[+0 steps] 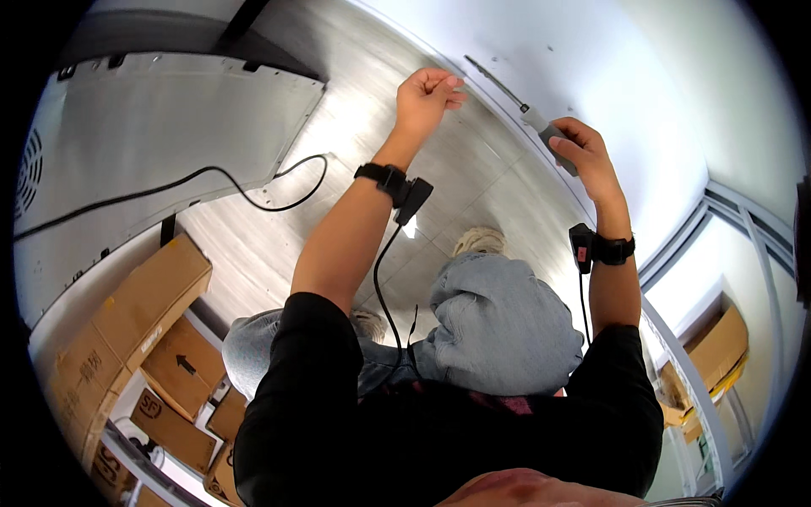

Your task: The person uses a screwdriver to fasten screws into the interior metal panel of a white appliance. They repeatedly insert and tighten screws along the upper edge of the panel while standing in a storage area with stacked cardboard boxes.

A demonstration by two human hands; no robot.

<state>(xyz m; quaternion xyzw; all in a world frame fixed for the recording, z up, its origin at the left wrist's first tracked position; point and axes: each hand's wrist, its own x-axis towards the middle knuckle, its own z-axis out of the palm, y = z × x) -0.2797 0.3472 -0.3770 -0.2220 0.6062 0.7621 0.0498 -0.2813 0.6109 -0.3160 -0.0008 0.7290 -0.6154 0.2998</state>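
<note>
My right hand [589, 154] is wrapped round the grey handle of a screwdriver [532, 117] with a thick body and a long thin shaft. Its tip points up and left, in front of the white wall panel [608, 76]. My left hand [425, 100] is raised to the left of that tip, apart from it. Thumb and fingers there are curled together, and whatever may be between them is too small to make out. Both wrists wear black straps with small black boxes, the left one [410, 196] trailing a cable.
A large metal cabinet [186, 118] stands at the left, with a black cable [203, 171] looping beside it. Cardboard boxes [127, 313] are piled at the lower left. A metal rack [701, 380] holding an open carton [716, 345] is at the right. Light floor tiles [473, 177] lie below.
</note>
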